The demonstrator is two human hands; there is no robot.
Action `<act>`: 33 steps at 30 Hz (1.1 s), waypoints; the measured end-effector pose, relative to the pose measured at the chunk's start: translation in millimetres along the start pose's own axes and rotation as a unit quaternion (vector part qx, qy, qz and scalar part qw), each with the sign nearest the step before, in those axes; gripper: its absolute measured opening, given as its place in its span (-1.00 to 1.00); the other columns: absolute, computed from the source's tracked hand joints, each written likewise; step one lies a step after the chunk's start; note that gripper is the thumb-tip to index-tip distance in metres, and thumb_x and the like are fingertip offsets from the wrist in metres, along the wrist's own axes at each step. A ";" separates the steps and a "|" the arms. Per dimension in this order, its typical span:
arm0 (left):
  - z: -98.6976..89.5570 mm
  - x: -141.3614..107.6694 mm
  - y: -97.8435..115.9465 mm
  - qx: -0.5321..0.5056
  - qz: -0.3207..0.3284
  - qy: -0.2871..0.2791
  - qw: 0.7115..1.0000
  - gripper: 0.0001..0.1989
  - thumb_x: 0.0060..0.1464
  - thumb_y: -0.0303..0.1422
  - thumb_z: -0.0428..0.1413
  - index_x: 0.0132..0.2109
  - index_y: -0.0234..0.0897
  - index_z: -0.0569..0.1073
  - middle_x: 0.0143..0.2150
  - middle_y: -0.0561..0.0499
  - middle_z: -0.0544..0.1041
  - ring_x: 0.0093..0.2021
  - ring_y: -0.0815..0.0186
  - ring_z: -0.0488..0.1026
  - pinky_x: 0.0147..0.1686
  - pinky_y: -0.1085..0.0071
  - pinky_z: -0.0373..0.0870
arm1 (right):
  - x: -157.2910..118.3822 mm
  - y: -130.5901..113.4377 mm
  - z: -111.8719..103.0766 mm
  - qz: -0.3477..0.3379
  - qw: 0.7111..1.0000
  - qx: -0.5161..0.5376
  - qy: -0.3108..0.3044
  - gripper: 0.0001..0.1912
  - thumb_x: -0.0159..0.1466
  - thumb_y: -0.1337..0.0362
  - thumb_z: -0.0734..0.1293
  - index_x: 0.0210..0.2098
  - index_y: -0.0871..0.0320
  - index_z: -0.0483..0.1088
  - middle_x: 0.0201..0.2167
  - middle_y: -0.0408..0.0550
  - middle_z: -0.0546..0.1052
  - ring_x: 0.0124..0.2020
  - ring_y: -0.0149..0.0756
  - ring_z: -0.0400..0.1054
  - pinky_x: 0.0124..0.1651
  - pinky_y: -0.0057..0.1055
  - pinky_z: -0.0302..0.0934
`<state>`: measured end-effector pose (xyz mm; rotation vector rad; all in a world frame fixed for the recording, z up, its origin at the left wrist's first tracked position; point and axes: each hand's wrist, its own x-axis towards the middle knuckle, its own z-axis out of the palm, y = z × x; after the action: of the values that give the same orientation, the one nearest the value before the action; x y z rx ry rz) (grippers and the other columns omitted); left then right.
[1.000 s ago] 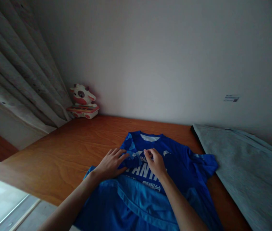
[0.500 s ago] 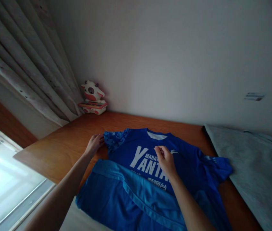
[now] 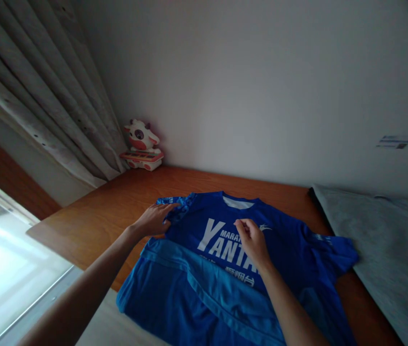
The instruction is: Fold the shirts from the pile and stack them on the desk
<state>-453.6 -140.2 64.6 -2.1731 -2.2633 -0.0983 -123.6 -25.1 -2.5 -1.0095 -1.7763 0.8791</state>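
Note:
A blue short-sleeved T-shirt (image 3: 283, 245) with white lettering lies spread on the wooden surface, its collar toward the wall. The lower part is turned up over the front, showing a lighter blue band (image 3: 204, 269). My left hand (image 3: 155, 220) is over the patterned sleeve at the left, fingers stretched out and partly covering it; whether it presses on the cloth I cannot tell. Over the chest lettering is my right hand (image 3: 252, 242), its fingers curled in with nothing visible in them. It hides some letters.
A cow-shaped toy with a small keyboard (image 3: 142, 146) stands in the corner beside the curtain (image 3: 45, 96). Folded grey cloth (image 3: 380, 240) lies at the right. The wooden surface (image 3: 81, 221) meets the wall at the back, with a bright window (image 3: 12, 269) at lower left.
My left hand has moved right, from the sleeve's outer edge to over the sleeve. My right hand keeps its curled pose over the chest. The view has shifted slightly.

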 end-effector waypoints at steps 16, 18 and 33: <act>51.0 53.2 17.6 -0.076 -0.040 0.019 0.996 -0.36 0.35 -0.02 -0.14 0.41 -0.27 0.24 0.48 -0.27 0.17 0.46 -0.07 0.12 0.38 -0.08 0.03 | -0.9 -3.6 2.2 -0.007 1.000 -0.001 -0.011 -0.45 0.32 -0.26 0.21 -0.38 0.09 0.47 -0.44 -0.03 0.55 -0.46 -0.22 0.39 -0.38 -0.34 0.26; 58.3 64.2 16.3 -0.073 -0.079 0.021 0.994 -0.32 0.34 0.04 -0.14 0.44 -0.22 0.20 0.51 -0.23 0.09 0.50 -0.10 0.00 0.39 -0.18 -0.10 | -0.4 -3.9 1.5 -0.008 1.000 -0.004 -0.013 -0.46 0.32 -0.24 0.21 -0.38 0.08 0.46 -0.45 -0.03 0.55 -0.46 -0.23 0.39 -0.38 -0.35 0.26; 64.5 76.8 -2.7 -0.042 -0.088 -0.001 0.995 -0.30 0.33 0.07 -0.19 0.48 -0.13 0.11 0.54 -0.12 0.00 0.52 -0.06 -0.10 0.41 -0.17 -0.18 | 5.7 26.2 -11.2 0.015 0.928 -0.371 -0.002 -0.40 0.40 -0.03 0.18 0.25 0.23 0.39 0.33 0.38 0.31 0.36 0.26 0.15 0.35 0.30 -0.13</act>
<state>-456.8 -60.6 3.6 -2.0045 -2.4912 -0.1957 -107.8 -7.4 -19.3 -1.5006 -2.1512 0.1919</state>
